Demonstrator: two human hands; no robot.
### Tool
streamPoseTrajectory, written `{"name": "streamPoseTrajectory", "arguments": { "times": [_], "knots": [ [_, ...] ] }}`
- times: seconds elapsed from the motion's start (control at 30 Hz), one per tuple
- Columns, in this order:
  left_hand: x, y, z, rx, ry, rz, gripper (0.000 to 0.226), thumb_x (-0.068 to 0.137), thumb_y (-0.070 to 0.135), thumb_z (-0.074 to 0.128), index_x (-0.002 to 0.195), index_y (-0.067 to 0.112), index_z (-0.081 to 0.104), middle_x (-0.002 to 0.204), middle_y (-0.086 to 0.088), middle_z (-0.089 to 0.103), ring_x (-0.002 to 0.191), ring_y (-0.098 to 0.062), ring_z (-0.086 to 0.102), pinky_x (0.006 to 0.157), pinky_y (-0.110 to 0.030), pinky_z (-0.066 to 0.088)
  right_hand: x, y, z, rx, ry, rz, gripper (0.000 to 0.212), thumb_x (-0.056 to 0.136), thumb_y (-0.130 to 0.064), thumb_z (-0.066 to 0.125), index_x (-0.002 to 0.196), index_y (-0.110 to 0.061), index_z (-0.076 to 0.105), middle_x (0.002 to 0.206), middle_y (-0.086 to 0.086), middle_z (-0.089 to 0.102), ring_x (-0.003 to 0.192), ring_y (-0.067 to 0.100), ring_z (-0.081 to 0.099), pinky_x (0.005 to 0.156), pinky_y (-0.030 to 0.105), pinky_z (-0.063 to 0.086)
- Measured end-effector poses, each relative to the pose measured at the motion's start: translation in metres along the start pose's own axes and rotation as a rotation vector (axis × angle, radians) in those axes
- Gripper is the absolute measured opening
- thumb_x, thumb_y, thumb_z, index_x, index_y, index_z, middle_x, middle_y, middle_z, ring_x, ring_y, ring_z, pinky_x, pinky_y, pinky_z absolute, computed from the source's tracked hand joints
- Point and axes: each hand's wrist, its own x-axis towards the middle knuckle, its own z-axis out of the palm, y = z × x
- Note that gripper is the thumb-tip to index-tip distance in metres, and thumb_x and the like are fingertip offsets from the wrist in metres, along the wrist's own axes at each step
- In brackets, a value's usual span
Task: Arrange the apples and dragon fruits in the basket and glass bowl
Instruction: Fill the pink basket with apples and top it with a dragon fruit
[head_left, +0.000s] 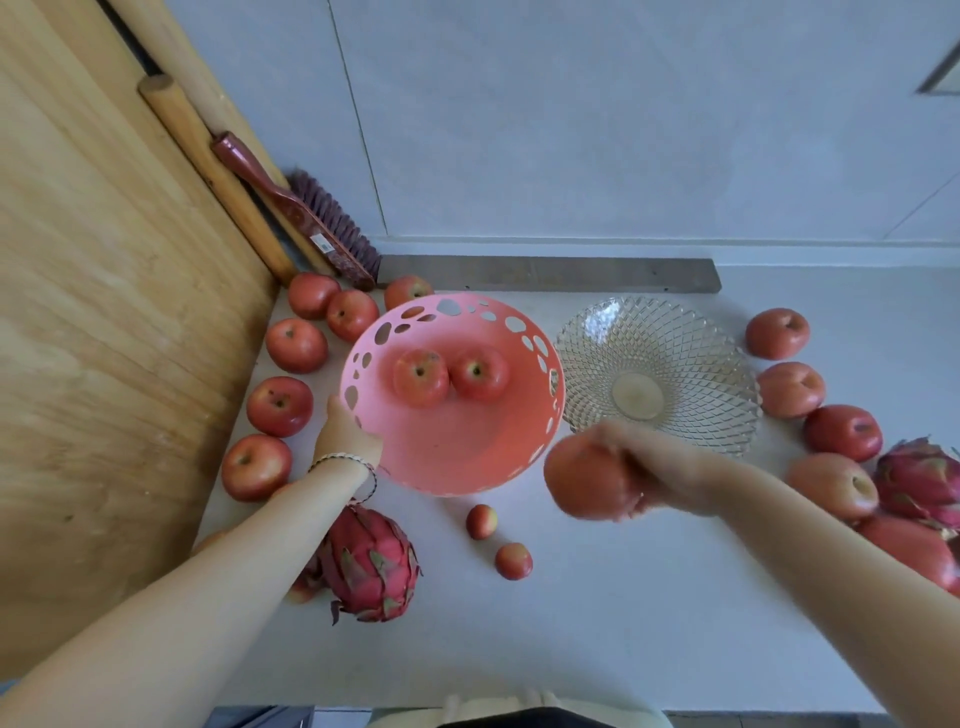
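Observation:
A pink perforated basket (457, 447) sits mid-counter with two red apples (449, 376) inside. My left hand (345, 431) holds its left rim. My right hand (639, 467) grips a red apple (584, 480), blurred, just right of the basket's front edge. The empty glass bowl (657, 364) stands right of the basket. Several apples (280, 405) lie left of the basket and several more apples (789, 389) to the right of the bowl. One dragon fruit (371, 566) lies under my left forearm, another dragon fruit (919, 480) at the far right.
Two small red fruits (496, 540) lie on the counter in front of the basket. A large wooden board (104, 312), rolling pins and a brush (311, 218) lean at the back left. A grey strip (545, 273) runs along the wall.

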Motion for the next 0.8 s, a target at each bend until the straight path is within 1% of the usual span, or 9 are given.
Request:
{"name": "streamPoseTrajectory", "arguments": {
  "times": [0.07,0.13,0.2,0.27,0.4,0.5,0.57,0.63,0.8],
  "knots": [
    [0.003,-0.005,0.000,0.031,0.002,0.029,0.049,0.074,-0.008,0.047,0.122,-0.001,0.035,0.088,-0.020,0.056,0.078,-0.031,0.049,0.069,-0.032,0.034,0.002,-0.015,-0.003,0.367,-0.121,-0.081,0.052,0.060,-0.043,0.059,0.104,-0.015,0.060,0.073,0.012,0.067,0.057,0.027,0.064,0.047,0.025,0.047],
    [0.004,-0.011,0.000,0.029,-0.023,0.064,0.047,0.073,-0.009,0.046,0.118,0.000,0.037,0.101,-0.024,0.058,0.077,-0.031,0.049,0.068,-0.031,0.034,0.014,-0.026,0.001,0.483,-0.157,-0.173,0.049,0.059,-0.044,0.067,0.104,-0.022,0.061,0.082,0.011,0.069,0.066,0.028,0.067,0.050,0.027,0.050],
    [0.004,-0.015,0.000,0.023,-0.039,0.081,0.053,0.074,-0.007,0.047,0.124,0.006,0.036,0.110,-0.019,0.058,0.083,-0.029,0.051,0.072,-0.030,0.035,0.032,-0.038,0.015,0.365,-0.104,-0.232,0.054,0.059,-0.045,0.072,0.108,-0.025,0.060,0.089,0.007,0.069,0.074,0.022,0.066,0.053,0.028,0.052],
    [0.000,-0.019,0.001,0.016,-0.048,0.096,0.062,0.075,-0.004,0.048,0.132,0.016,0.031,0.116,-0.013,0.059,0.096,-0.031,0.056,0.076,-0.028,0.036,0.056,-0.044,0.037,0.127,0.022,-0.208,0.066,0.060,-0.044,0.077,0.116,-0.018,0.053,0.100,0.006,0.062,0.081,0.020,0.062,0.055,0.027,0.052],
    [-0.006,-0.022,0.002,-0.008,-0.077,0.110,0.067,0.077,-0.003,0.045,0.135,0.025,0.026,0.118,-0.008,0.059,0.096,-0.027,0.058,0.077,-0.026,0.038,0.104,-0.040,0.090,-0.381,0.252,-0.054,0.063,0.056,-0.049,0.080,0.098,-0.013,0.049,0.093,0.000,0.057,0.075,0.014,0.060,0.051,0.026,0.053],
    [-0.009,-0.024,0.000,-0.023,-0.095,0.117,0.070,0.077,-0.002,0.044,0.136,0.027,0.023,0.120,-0.006,0.059,0.100,-0.028,0.058,0.078,-0.025,0.038,0.130,-0.030,0.119,-0.566,0.344,0.015,0.080,0.053,-0.055,0.077,0.111,-0.008,0.048,0.110,0.010,0.056,0.094,0.026,0.062,0.079,0.037,0.055],
    [-0.012,-0.026,-0.001,-0.031,-0.116,0.120,0.072,0.076,-0.003,0.043,0.136,0.029,0.021,0.119,-0.004,0.059,0.099,-0.028,0.058,0.079,-0.025,0.039,0.141,-0.026,0.130,-0.579,0.425,0.030,0.088,0.058,-0.056,0.075,0.121,-0.007,0.040,0.121,0.013,0.047,0.105,0.030,0.057,0.086,0.036,0.049],
    [-0.012,-0.029,-0.001,-0.048,-0.125,0.108,0.074,0.075,-0.003,0.043,0.137,0.031,0.020,0.116,-0.005,0.061,0.095,-0.028,0.060,0.077,-0.026,0.042,0.147,-0.024,0.139,-0.519,0.457,0.016,0.088,0.062,-0.055,0.074,0.123,-0.006,0.034,0.126,0.015,0.039,0.106,0.032,0.055,0.086,0.036,0.046],
    [-0.013,-0.026,-0.005,-0.015,-0.149,0.087,0.072,0.079,0.000,0.045,0.140,0.027,0.019,0.115,-0.007,0.060,0.098,-0.029,0.060,0.079,-0.027,0.044,0.146,-0.015,0.141,-0.426,0.399,-0.050,0.093,0.066,-0.055,0.073,0.127,-0.005,0.025,0.133,0.018,0.028,0.106,0.031,0.051,0.081,0.028,0.037]
  ]
}}
